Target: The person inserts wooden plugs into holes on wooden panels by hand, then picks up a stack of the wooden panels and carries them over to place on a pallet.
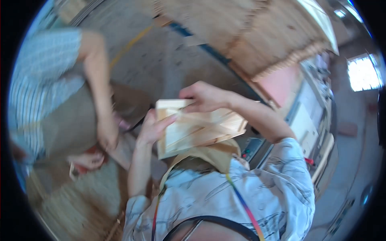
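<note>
- At the far left, another person in a striped short-sleeved shirt [36, 80] bends over, one bare arm [100, 88] hanging down; their hands are blurred and what they touch cannot be told.
- Just right of that arm, the left hand [152, 129] comes up from the lower edge, fingers half curled, its thumb pressed on the left edge of a stack of pale wooden boards [197, 128].
- At the centre, the boards are held up in the air between both hands, flat faces toward the camera and slightly tilted, well above the grey concrete floor [161, 60].
- Above the stack, the right hand [203, 96] closes over its top edge, fingers wrapped round the wood.
- Below, a light patterned shirt [225, 197] fills the lower middle.
- At upper right, a large sheet of plywood [249, 36] lies flat, with a bright window [364, 72] beyond it.
</note>
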`<state>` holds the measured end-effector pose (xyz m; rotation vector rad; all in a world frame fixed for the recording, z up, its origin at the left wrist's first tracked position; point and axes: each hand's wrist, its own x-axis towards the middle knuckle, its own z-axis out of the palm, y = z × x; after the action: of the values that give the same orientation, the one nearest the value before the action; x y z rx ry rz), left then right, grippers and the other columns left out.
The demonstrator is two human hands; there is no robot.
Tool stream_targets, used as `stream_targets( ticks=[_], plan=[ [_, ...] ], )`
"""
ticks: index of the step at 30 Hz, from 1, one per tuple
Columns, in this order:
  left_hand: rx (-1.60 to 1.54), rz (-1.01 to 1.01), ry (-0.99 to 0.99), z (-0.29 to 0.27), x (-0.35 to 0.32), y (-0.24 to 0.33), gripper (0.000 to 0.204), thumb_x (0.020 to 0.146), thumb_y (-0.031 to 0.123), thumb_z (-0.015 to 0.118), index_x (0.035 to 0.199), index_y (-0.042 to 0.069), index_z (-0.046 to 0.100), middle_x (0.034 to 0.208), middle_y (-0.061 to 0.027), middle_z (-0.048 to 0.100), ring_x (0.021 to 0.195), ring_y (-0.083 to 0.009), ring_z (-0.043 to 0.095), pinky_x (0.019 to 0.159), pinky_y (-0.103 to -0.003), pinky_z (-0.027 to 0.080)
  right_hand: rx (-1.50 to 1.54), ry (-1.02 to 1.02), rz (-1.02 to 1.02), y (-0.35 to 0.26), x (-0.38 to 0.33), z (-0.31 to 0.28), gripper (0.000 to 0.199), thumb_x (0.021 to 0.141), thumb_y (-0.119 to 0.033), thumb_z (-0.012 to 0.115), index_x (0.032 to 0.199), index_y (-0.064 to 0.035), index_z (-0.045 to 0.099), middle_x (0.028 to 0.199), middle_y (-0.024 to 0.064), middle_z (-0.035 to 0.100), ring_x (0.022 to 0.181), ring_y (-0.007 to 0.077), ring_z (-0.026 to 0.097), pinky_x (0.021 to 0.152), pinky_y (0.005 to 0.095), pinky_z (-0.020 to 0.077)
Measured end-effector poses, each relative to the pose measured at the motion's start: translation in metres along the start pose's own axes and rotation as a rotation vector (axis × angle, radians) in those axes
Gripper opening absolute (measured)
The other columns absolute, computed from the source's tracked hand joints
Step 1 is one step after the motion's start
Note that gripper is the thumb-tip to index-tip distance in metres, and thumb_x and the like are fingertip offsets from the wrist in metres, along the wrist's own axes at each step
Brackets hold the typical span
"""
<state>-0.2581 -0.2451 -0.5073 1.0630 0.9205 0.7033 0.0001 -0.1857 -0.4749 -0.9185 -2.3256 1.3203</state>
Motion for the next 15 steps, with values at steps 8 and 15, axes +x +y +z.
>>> stream_targets(
  ticks=[8,15],
  plan=[
    [0.116,-0.021,0.058,0.018,0.038,0.034,0.034,0.090,0.013,0.078,0.118,-0.005,0.071,0.106,-0.0102,0.076,0.090,-0.0148,0.072,0.083,-0.030,0.056,0.027,0.200,-0.011,0.005,-0.025,-0.017,0.030,0.088,-0.024,0.069,0.091,0.0052,0.067,0.089,0.0295,0.068,0.087,0.0473,0.068,0.074,0.0499,0.0532],
    [0.062,-0.045,0.108,0.042,0.074,0.050,0.036,0.090,0.012,0.079,0.120,-0.006,0.069,0.108,-0.0102,0.075,0.091,-0.0152,0.071,0.083,-0.030,0.056,0.087,0.218,0.014,0.027,-0.040,-0.059,0.028,0.089,-0.023,0.068,0.092,0.0045,0.068,0.088,0.0291,0.069,0.086,0.0486,0.068,0.074,0.0521,0.0536]
  ],
)
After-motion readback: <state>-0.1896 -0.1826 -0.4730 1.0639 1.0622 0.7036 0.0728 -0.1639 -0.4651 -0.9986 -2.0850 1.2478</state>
